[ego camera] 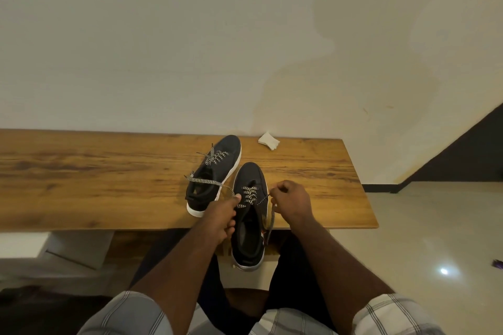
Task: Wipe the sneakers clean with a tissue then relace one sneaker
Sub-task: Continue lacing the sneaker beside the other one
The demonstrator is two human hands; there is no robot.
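1. Long brown wood-grain worktop [109,171], set against a pale plaster wall [190,35]. I see its right end stop short of the pale tiled floor [435,226], and its near edge runs just in front of my knees. The whole left stretch of the board lies bare wood.
2. Near black canvas sneaker with white sole [249,223], toe pointing to the wall. Its heel overhangs the worktop's near edge and sits between my legs. I count black-and-white patterned lace [250,195] crossed through the front eyelets only; the rear eyelets look unlaced.
3. Far black canvas sneaker with white sole [215,171], just beside the first and to its left, toe angled toward the wall. It is fully on the board and laced, with loose ends lying across its opening.
4. Crumpled white tissue [269,140], at the back edge of the worktop near the wall, apart from both shoes, to the right of the far sneaker's toe.
5. Left hand [221,216], at the near sneaker's left side; thumb and fingers pinch one lace end, which stretches leftward over the far sneaker.
6. Right hand [291,200], at the near sneaker's right side, fingers curled around the other lace end, whose tail hangs down past the worktop edge.
7. Grey-and-white checked sleeves [394,313], at the bottom of my view.
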